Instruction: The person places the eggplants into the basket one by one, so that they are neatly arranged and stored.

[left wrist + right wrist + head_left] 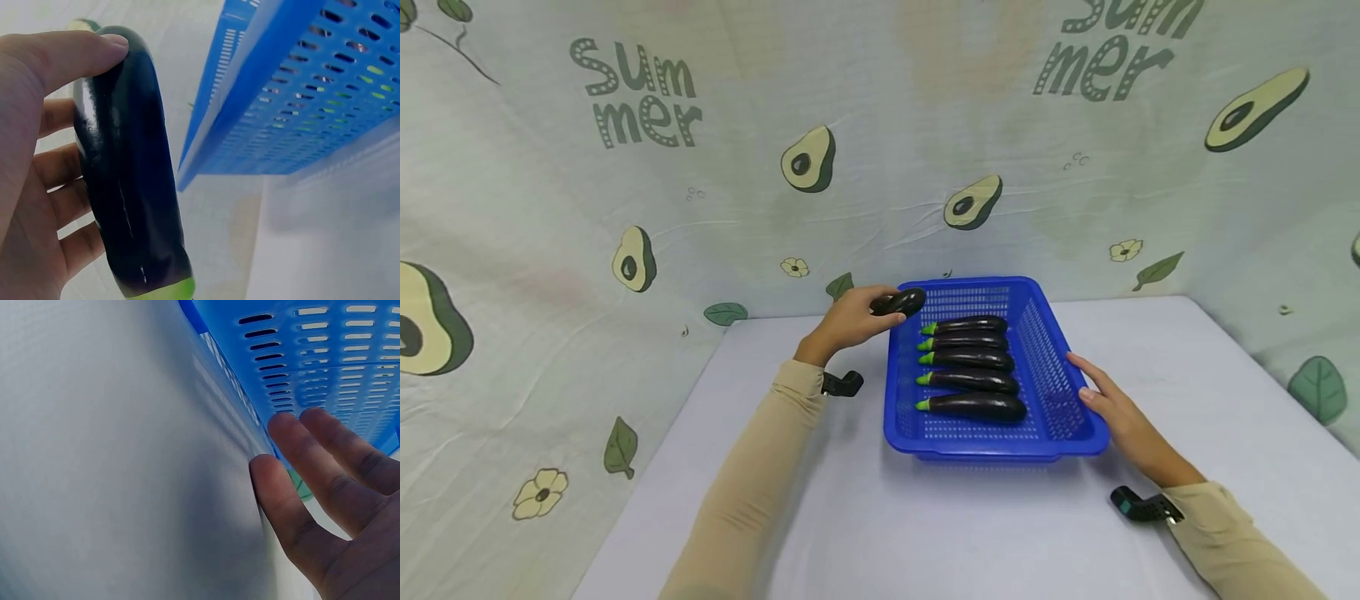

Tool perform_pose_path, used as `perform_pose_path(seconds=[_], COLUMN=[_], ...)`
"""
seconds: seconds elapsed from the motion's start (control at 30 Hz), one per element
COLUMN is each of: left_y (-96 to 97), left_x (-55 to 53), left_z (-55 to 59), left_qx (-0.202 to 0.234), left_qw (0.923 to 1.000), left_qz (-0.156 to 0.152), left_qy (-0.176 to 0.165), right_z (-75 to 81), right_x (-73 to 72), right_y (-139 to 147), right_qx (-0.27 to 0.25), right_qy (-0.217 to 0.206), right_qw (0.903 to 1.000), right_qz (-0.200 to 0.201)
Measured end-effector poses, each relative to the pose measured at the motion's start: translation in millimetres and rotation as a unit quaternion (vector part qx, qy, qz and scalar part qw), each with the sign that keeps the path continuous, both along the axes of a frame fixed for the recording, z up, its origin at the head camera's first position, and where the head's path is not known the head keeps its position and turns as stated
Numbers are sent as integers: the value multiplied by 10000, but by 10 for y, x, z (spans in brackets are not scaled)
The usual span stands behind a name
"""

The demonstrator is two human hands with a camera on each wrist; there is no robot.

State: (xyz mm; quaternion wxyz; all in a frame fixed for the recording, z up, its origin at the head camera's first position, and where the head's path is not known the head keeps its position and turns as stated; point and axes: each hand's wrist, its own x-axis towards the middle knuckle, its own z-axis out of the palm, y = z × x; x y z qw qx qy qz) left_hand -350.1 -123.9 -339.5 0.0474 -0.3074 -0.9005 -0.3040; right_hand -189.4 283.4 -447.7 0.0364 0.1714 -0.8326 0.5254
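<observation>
My left hand (855, 318) grips a glossy dark eggplant (907, 302) at the basket's far left corner. Seen from the left wrist, the thumb lies across the eggplant's (128, 156) rounded end, and its green stem end points down. Several more eggplants (970, 358) lie side by side in the blue plastic basket (997, 448), green stem ends to the left. At the basket's right side, my right hand (1123, 421) touches the rim with extended fingers. The right wrist view shows straight fingers (325, 469) by the slotted basket wall (294, 356).
Under the basket is a white-covered table (985, 533). A cloth (880, 100) printed with avocados, leaves and lettering hangs behind it. Dark wrist devices (842, 383) sit on both forearms near the cuffs.
</observation>
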Motion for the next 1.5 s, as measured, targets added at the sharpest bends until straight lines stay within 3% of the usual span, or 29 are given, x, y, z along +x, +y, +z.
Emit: perform_pose_path(seconds=[0.4, 0.87, 1.23, 1.5], left_y=[57, 182, 203, 338], left_x=[92, 173, 211, 250], left_z=[124, 173, 161, 209], left_qx=[-45, -87, -34, -303], left_qw=[9998, 9982, 9949, 9910], left_qz=[-178, -585, -789, -1066], left_qy=[-22, -60, -625, -756], right_z=[8, 20, -14, -2], right_x=[-14, 14, 8, 13], right_y=[-13, -3, -44, -18], right_qx=[65, -3, -7, -22], right_qy=[-50, -43, -189, -6], right_qw=[10000, 10000, 9998, 10000], right_qz=[-16, 23, 1, 44])
